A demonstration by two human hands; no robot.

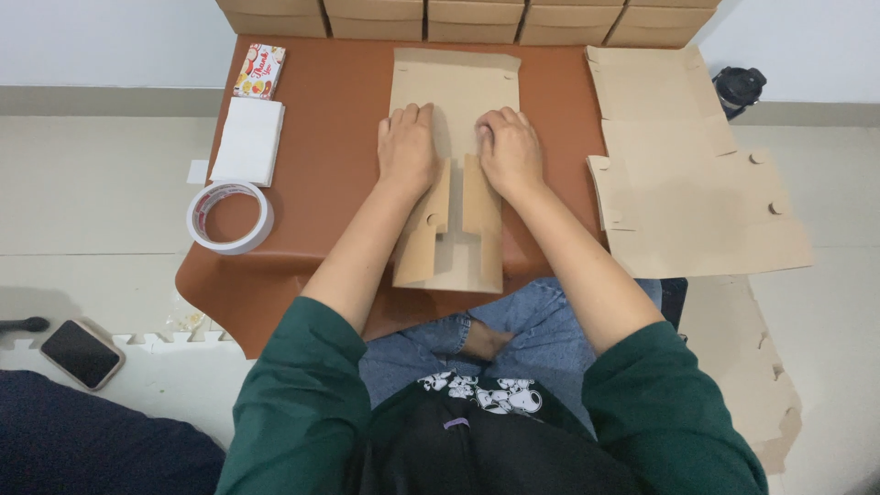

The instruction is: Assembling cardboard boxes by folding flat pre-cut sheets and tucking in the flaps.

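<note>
- On the brown table (339, 197), straight ahead of the person, lies a flat kraft cardboard box blank (456, 92), its long side running away from the body; both side flaps (480, 197) are already folded inward over the middle.
- Left hand (406, 151) lies palm down on the left flap, fingers spread flat, gripping nothing; it only presses.
- Right hand (511, 151) does the same on the right flap, open and flat, with nothing grasped.
- Judging by this, the folding is at an early stage: the two long flaps are creased in, but the far end with its tabs is flat, the near end hangs open over the table edge, and no box shape stands yet.
- To the right, more unfolded blanks (697, 183) lie stacked, partly off the table, with round tabs at their edges; they look untouched.
- Along the far edge runs a row of finished brown boxes (467, 18), closed and set side by side.
- At the far left corner sits a small card packet (259, 71), white and red with fruit pictures; just below it lies a plain white stack of sheets (249, 139).
- Nearer, a roll of tape (229, 216) with a red-and-white rim lies flat, well apart from both hands.
- A dark phone (81, 353) rests on the floor mat at the left.
</note>
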